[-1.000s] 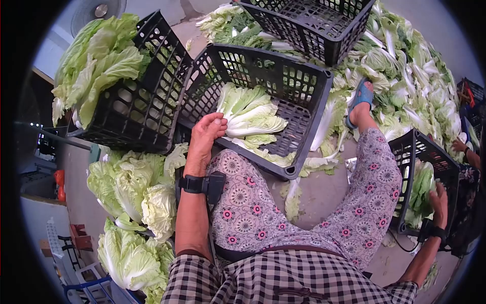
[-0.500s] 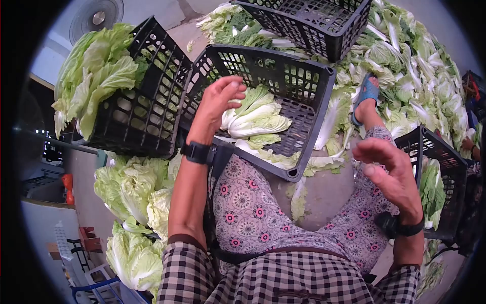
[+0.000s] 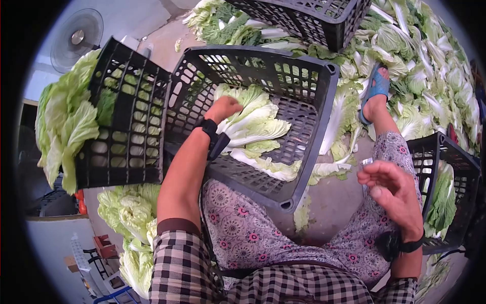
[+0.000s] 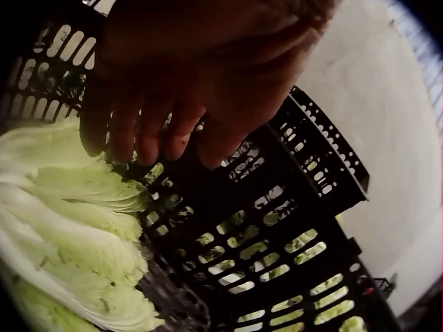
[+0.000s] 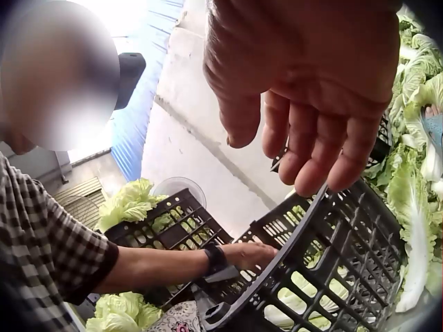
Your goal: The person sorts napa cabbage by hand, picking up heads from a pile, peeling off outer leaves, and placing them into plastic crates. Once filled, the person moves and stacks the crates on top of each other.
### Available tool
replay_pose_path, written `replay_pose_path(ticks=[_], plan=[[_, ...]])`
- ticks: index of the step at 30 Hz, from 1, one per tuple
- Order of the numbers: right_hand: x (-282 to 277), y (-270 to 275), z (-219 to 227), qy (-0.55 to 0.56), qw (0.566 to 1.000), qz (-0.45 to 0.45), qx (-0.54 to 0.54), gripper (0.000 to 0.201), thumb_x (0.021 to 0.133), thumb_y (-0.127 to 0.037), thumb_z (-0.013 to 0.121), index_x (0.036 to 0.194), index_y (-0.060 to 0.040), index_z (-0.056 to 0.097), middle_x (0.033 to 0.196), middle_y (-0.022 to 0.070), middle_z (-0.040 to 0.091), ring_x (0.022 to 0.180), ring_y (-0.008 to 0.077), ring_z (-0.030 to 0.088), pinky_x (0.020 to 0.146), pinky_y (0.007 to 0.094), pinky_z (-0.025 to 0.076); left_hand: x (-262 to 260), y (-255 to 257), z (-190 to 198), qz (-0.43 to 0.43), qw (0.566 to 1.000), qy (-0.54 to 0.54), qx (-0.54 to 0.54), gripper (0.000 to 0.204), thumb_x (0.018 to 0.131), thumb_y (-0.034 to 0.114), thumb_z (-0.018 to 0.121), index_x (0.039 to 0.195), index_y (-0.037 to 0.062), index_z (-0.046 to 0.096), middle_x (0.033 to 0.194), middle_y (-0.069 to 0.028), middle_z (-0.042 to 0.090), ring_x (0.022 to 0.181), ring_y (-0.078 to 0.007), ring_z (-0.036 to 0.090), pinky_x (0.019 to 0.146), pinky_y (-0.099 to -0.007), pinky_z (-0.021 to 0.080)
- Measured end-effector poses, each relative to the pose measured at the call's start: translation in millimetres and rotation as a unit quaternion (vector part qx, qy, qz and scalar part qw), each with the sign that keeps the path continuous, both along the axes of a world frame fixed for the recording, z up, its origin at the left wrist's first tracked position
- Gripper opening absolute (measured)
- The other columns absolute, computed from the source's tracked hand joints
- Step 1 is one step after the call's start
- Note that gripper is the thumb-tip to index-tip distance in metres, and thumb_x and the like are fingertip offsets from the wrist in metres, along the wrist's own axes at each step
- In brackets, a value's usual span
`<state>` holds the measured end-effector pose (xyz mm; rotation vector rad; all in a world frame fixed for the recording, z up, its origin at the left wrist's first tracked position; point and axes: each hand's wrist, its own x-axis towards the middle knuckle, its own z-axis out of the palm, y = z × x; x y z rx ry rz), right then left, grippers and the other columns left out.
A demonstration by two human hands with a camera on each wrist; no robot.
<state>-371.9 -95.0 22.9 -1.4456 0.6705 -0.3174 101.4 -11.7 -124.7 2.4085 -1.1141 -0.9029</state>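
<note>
Lowered into the crate (image 3: 283, 71), left hand (image 3: 225, 107) touches cabbage (image 3: 253, 121).

**Matt plastic, waxy leaves, printed cloth**

Your left hand (image 3: 224, 107) reaches into a black crate (image 3: 304, 76) of matt moulded plastic, its walls and floor a perforated lattice. The cabbage (image 3: 253, 121) under your fingers has smooth, waxy white ribs and crinkled, softly glossy green leaves. Your right hand (image 3: 392, 190) hovers bare above your lap. Both wrists carry matt black straps (image 3: 400, 243). Your shirt (image 3: 283, 283) is checked woven cloth, your trousers (image 3: 253, 228) thin floral-printed fabric. The floor (image 3: 339, 202) looks like rough, dull concrete. Your sandal (image 3: 377, 88) is smooth blue plastic.
</note>
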Motion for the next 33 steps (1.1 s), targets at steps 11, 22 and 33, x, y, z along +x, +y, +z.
replay_pose_path(ticks=[11, 22, 33], plan=[[-7, -11, -6, 0.016, 0.979, 0.039, -0.198, 0.040, 0.075, -0.025, 0.071, 0.102, 0.0014, 0.060, 0.094, 0.0163, 0.064, 0.086, 0.0319, 0.063, 0.076, 0.0357, 0.048, 25, 24, -77, -0.095, 0.922, -0.082, 0.367, 0.075, 0.057, 0.037, 0.082, 0.114, -0.0045, 0.057, 0.111, -0.0192, 0.062, 0.103, -0.0304, 0.061, 0.085, -0.0382, 0.048], [-1, -7, -8, 0.046, 0.967, 0.101, -0.228, 0.039, 0.074, -0.013, 0.069, 0.109, -0.0004, 0.056, 0.098, 0.0176, 0.064, 0.089, 0.0361, 0.061, 0.078, 0.0383, 0.048, -11, 3, -3, 0.028, 0.969, -0.018, 0.246, 0.053, 0.063, 0.035, 0.075, 0.094, -0.0056, 0.063, 0.077, -0.0143, 0.064, 0.060, -0.0202, 0.062, 0.046, -0.0327, 0.048], [4, -3, -14, -0.012, 0.952, -0.013, -0.306, 0.059, 0.071, -0.022, 0.076, 0.121, -0.0021, 0.051, 0.107, 0.0133, 0.063, 0.098, 0.0256, 0.061, 0.084, 0.0359, 0.047, -89, 52, 144, 0.174, 0.869, 0.434, -0.165, 0.048, 0.096, 0.044, 0.036, 0.124, 0.0064, 0.045, 0.096, -0.0126, 0.065, 0.066, -0.0219, 0.066, 0.044, -0.0334, 0.056]])
